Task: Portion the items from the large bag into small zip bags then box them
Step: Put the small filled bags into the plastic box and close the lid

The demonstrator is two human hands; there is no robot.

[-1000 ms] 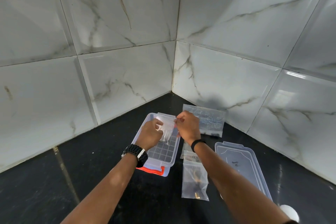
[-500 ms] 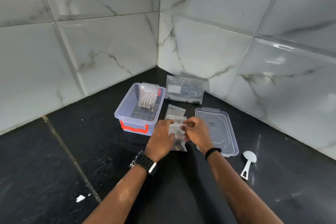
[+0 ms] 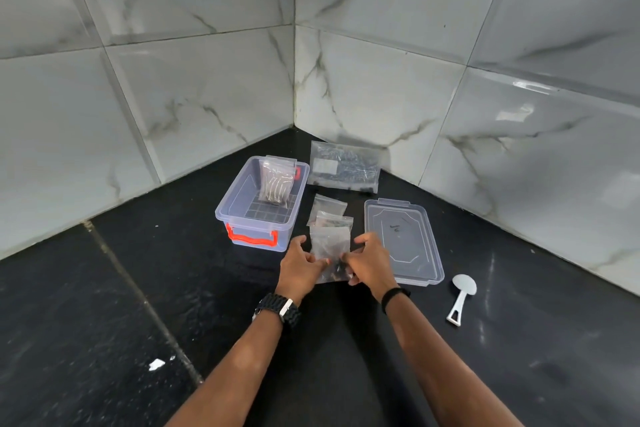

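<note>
Between the two hands, a small clear zip bag [image 3: 330, 251] of thin, crinkled film lies on the black speckled bench [image 3: 145, 288]. The left hand [image 3: 300, 269] pinches its lower left edge with curled fingers [image 3: 320, 262]; the right hand [image 3: 370, 265] pinches the lower right edge in the same manner. Dark, small contents sit in the bottom of the bag; what they are cannot be resolved. The left wrist carries a black link-strap watch [image 3: 278, 310]; the right wrist carries a thin black band [image 3: 394, 296].

Just behind the held bag, two more small zip bags [image 3: 329, 208] lie flat and overlapping, of the same transparent film.

To the left stands a rectangular box [image 3: 242, 204] of translucent rigid plastic with a gridded floor and an orange-red latch handle on its near end. One filled zip bag [image 3: 277, 184] leans upright against its far wall, showing pale curved strips inside.

To the right, the matching translucent lid [image 3: 403, 239] lies flat on the bench, with rounded corners and a raised inner panel.

Behind the small bags, the large bag [image 3: 343, 166] leans at the foot of the wall, clear plastic over dark contents, with a pale rectangular label.

A white plastic scoop [image 3: 460, 298] with a round bowl and slotted handle lies right of the lid.

Glossy white marble-veined tiles [image 3: 207, 97] form the corner walls.
</note>
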